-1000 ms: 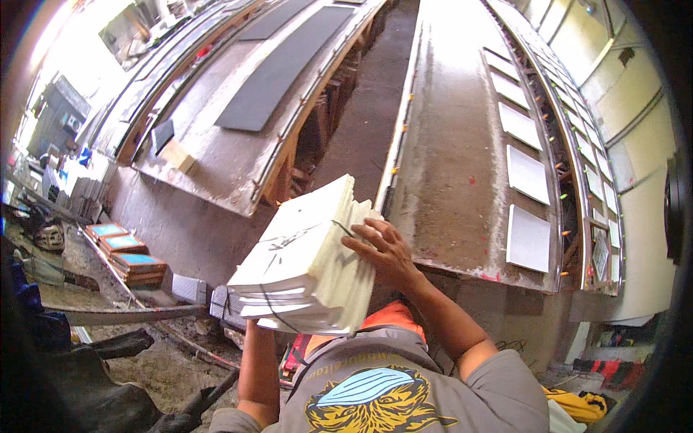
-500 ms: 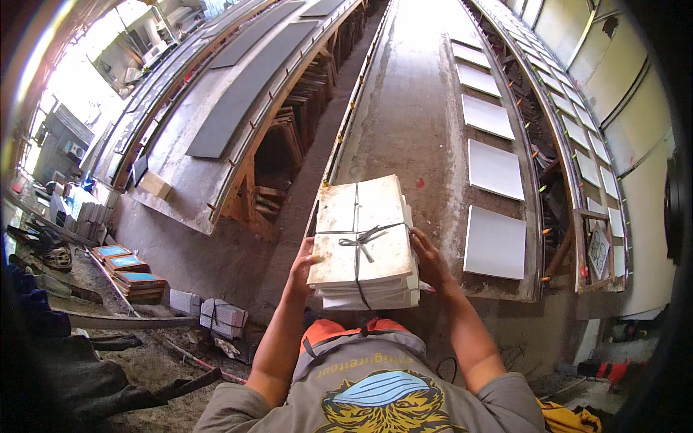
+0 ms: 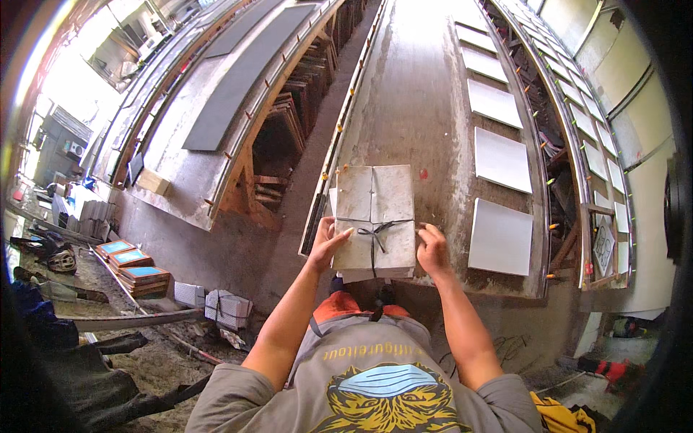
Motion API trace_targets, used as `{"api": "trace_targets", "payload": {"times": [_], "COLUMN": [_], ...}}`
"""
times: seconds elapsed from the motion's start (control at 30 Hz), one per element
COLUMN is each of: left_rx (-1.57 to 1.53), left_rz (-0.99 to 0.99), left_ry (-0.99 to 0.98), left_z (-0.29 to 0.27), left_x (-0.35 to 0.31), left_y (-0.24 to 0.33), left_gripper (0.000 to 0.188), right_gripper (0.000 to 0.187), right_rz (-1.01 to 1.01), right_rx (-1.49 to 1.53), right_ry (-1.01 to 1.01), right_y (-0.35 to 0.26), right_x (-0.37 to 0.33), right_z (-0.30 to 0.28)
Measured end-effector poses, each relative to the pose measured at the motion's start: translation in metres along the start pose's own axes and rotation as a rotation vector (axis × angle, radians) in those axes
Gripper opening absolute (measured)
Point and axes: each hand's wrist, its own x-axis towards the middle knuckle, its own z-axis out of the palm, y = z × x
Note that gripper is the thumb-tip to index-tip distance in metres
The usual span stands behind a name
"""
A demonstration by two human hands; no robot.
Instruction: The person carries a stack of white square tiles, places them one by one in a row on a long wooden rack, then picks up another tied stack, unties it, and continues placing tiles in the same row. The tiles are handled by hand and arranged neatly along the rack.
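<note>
A bundle of stained off-white sheets, tied crosswise with a dark string knotted on top, sits at the near end of the long middle table. My left hand grips the bundle's left side, its thumb lying over the top sheet. At the right edge, my right hand has its fingers curled in against the bundle's side. Part of a paler layer shows beneath and to the left of the top sheets.
White rectangular panels line the table's right side. Another long table on the left carries dark grey strips and a small wooden block. Blue-topped wooden frames and a second tied bundle lie on the floor at left.
The bundle has moved forward and down onto the table's near end, turning slightly. My right hand's fingers have curled closer at its edge, while my left thumb has come over the top.
</note>
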Motion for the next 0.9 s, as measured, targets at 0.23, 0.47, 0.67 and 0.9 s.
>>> {"api": "trace_targets", "payload": {"times": [0.23, 0.47, 0.67, 0.9], "left_rx": [1.01, 1.471, 1.539, 1.564], "left_rz": [0.483, 0.414, 0.369, 0.318], "left_ry": [0.141, -0.111, -0.093, -0.109], "left_z": [0.01, 0.049, 0.045, 0.054], "left_x": [-0.005, -0.025, -0.025, -0.027], "left_y": [0.017, 0.048, 0.044, 0.055], "left_gripper": [0.091, 0.098, 0.108, 0.112], "right_gripper": [0.026, 0.016, 0.02, 0.01], "right_rz": [-0.255, -0.334, -0.234, -0.199], "right_rx": [-0.192, -0.321, -0.282, -0.359], "right_ry": [-0.011, -0.072, -0.045, 0.082], "right_y": [-0.11, -0.09, -0.114, -0.118], "right_x": [0.042, 0.055, 0.044, 0.019], "right_z": [-0.021, 0.003, -0.005, 0.027]}}
